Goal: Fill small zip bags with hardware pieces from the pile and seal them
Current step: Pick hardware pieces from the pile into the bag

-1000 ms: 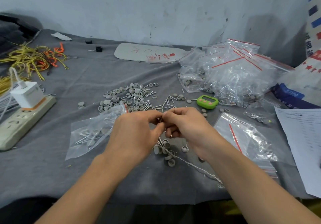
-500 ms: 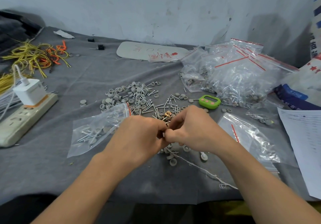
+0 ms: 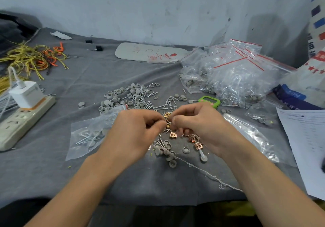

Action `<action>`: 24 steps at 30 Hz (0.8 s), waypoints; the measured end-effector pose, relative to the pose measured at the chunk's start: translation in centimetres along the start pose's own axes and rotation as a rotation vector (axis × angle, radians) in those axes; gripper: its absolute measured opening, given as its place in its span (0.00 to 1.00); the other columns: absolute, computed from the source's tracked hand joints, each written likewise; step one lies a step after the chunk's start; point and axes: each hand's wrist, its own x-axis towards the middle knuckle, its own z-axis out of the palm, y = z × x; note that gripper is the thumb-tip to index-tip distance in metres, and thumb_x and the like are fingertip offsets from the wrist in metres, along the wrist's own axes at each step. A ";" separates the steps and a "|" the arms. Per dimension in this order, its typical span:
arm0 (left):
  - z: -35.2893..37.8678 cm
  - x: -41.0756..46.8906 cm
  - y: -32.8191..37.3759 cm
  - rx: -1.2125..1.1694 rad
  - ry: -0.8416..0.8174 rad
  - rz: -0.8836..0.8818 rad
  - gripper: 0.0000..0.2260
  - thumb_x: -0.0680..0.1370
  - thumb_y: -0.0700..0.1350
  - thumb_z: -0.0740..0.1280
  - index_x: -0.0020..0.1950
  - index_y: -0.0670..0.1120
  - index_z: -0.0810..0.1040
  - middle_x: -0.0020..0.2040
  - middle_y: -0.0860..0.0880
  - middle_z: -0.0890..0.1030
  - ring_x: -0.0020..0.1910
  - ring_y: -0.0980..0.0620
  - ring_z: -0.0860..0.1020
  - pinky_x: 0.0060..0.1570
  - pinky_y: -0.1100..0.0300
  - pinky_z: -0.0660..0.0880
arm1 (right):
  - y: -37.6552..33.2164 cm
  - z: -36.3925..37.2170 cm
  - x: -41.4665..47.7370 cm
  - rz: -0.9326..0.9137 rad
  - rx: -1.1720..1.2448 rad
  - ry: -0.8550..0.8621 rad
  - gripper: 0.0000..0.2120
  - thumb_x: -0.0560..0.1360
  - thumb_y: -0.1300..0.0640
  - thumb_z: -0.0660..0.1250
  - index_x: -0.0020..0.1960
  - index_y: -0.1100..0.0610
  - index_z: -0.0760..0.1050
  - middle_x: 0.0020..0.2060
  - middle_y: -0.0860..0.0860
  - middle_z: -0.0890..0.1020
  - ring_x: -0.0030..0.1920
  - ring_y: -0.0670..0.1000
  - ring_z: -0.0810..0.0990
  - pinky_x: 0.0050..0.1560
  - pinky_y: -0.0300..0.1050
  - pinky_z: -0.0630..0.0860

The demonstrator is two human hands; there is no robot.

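Grey cloth point(image 3: 88, 79) bears the hardware pile point(image 3: 133, 97) left of a green timer point(image 3: 209, 100). Just this side of it, our left hand point(image 3: 135, 130) and right hand point(image 3: 197, 123) meet, pinching copper clips point(image 3: 167, 115).

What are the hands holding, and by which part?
The left hand and right hand pinch a small cluster of copper clips from opposite sides; the exact contact is hidden.

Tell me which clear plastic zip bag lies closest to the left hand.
The flat clear zip bag of screws and grey caps, left of both hands; the left hand overlaps its right edge. The other bags lie right of the hands.
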 end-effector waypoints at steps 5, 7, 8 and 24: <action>0.6 0.9 0.0 -0.378 0.083 -0.227 0.11 0.80 0.40 0.70 0.43 0.55 0.84 0.37 0.55 0.86 0.40 0.57 0.86 0.43 0.55 0.84 | 0.6 1.3 -0.3 -0.234 -0.280 0.249 0.14 0.65 0.63 0.79 0.48 0.48 0.87 0.36 0.43 0.87 0.35 0.42 0.84 0.37 0.35 0.78; 0.7 0.9 0.0 -0.414 0.047 -0.258 0.12 0.80 0.40 0.69 0.42 0.55 0.85 0.37 0.52 0.87 0.38 0.54 0.86 0.41 0.56 0.84 | 0.6 2.3 -0.6 -0.349 -0.377 0.274 0.16 0.64 0.58 0.80 0.49 0.44 0.86 0.37 0.41 0.86 0.36 0.43 0.84 0.37 0.34 0.78; 0.7 0.9 -0.1 -0.414 0.020 -0.270 0.12 0.80 0.40 0.69 0.41 0.54 0.85 0.36 0.51 0.86 0.36 0.52 0.86 0.40 0.56 0.84 | 0.6 2.6 -0.6 -0.383 -0.426 0.275 0.15 0.64 0.56 0.80 0.49 0.43 0.85 0.37 0.41 0.85 0.36 0.43 0.83 0.39 0.36 0.79; 0.0 0.9 0.1 -0.359 0.035 -0.107 0.05 0.76 0.50 0.75 0.40 0.57 0.86 0.33 0.53 0.85 0.35 0.49 0.83 0.40 0.49 0.81 | -0.3 1.9 -0.6 -0.015 0.138 -0.016 0.12 0.69 0.72 0.76 0.35 0.56 0.86 0.31 0.55 0.85 0.27 0.49 0.81 0.28 0.35 0.72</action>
